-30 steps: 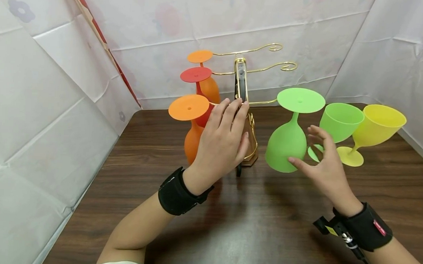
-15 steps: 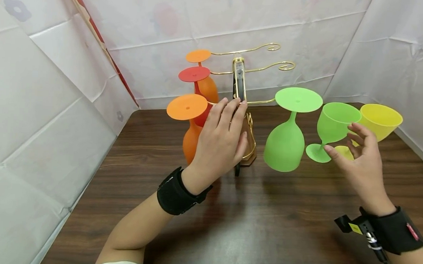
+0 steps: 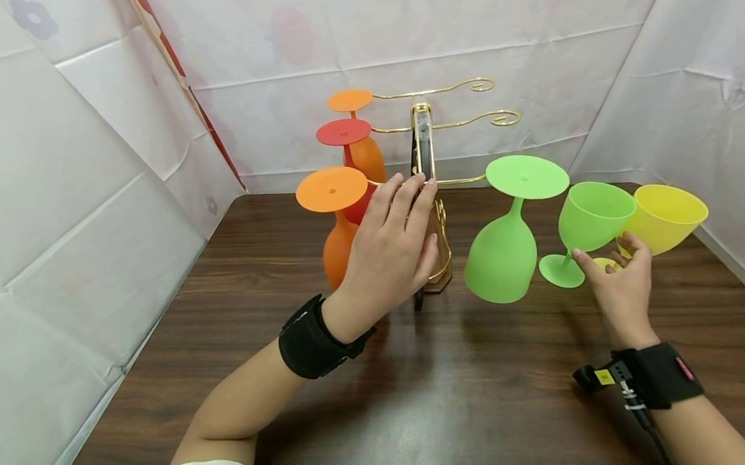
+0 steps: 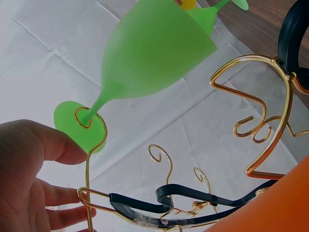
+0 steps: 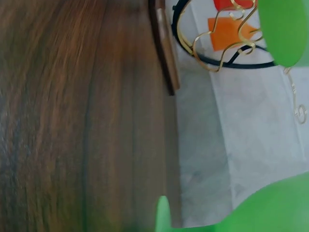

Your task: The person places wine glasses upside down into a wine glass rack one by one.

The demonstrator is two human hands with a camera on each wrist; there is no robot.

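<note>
In the head view, my left hand lies over the front of a gold wire rack, fingers nearly straight. The left wrist view shows its thumb and fingertips against a gold arm. An upside-down green goblet hangs by its foot from the rack's front right arm. My right hand is at an upright green goblet, thumb by its stem and fingers in front of a yellow goblet. Whether the thumb touches the stem cannot be told. No hand shows in the right wrist view.
On the rack's left side hang a front orange goblet, a red goblet and a rear orange goblet. Two curled arms at the back right bear no goblet. White sheeting surrounds the dark wooden table.
My right hand has moved right from the hanging green goblet to the upright goblets, then slightly back left towards the green one's stem. The left hand has stayed on the rack.
</note>
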